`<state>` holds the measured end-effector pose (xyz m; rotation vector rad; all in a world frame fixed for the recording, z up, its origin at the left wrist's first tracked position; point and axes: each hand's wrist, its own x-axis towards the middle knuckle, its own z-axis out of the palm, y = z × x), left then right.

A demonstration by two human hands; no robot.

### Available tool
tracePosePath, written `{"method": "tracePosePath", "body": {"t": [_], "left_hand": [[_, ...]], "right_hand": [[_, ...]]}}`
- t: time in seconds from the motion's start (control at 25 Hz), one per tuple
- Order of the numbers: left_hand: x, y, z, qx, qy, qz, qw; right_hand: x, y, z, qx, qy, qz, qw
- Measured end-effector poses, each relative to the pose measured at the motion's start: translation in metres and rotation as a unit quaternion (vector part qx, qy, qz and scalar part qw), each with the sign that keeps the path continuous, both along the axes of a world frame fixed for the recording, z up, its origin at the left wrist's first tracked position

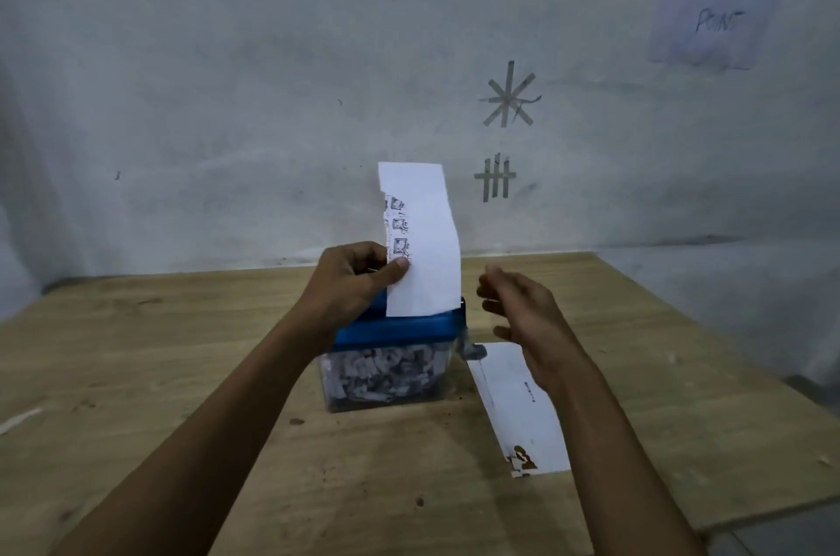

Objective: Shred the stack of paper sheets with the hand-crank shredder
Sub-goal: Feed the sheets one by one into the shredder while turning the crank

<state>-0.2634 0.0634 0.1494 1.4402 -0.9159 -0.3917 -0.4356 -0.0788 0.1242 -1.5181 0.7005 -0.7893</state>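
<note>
Closest to me on the wooden table (pixel 136 351), a bit right of centre, a white sheet of paper (pixel 518 414) lies flat with some brown print at its near corner. Can't tell if it's one sheet or a few stacked. Its far end reaches right up beside the base of the hand-crank shredder (pixel 391 330). Way over at the left edge there's a small pale scrap (pixel 20 419) on the wood.

The shredder sits mid-table: blue top, clear bin (pixel 382 378) underneath, packed with shredded bits. The grey crank (pixel 468 348) sticks out of its right side, and nobody's touching it.

My left hand (pixel 350 278) is just behind the blue top on the left, thumb and fingers pinching the left edge of a paper strip (pixel 422 246). That strip stands upright with its bottom end down in the slot and curves a little toward the top. It has small printed squares along its torn left edge.

My right hand (pixel 522 310) hovers just right of the shredder, above the crank and the flat sheet, fingers loose and spread, holding nothing.

Behind all that is a scuffed grey wall with a tape asterisk (pixel 508 96), a tape hash mark (pixel 495 177) below it, and a handwritten note (pixel 713 5) stuck up at the top right.
</note>
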Motion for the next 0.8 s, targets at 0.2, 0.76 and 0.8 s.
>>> {"method": "tracePosePath", "body": {"t": [0.2, 0.76, 0.8], "left_hand": [[0.035, 0.01, 0.003, -0.01, -0.03, 0.076, 0.997], [0.037, 0.004, -0.023, 0.028, -0.089, 0.108, 0.99], [0.037, 0.002, -0.026, 0.024, -0.092, 0.117, 0.989]], "right_hand": [[0.019, 0.016, -0.021, -0.034, 0.043, 0.016, 0.998], [0.021, 0.013, -0.024, -0.026, 0.147, 0.02, 0.989], [0.02, 0.013, -0.02, -0.031, 0.154, 0.019, 0.987]]}}
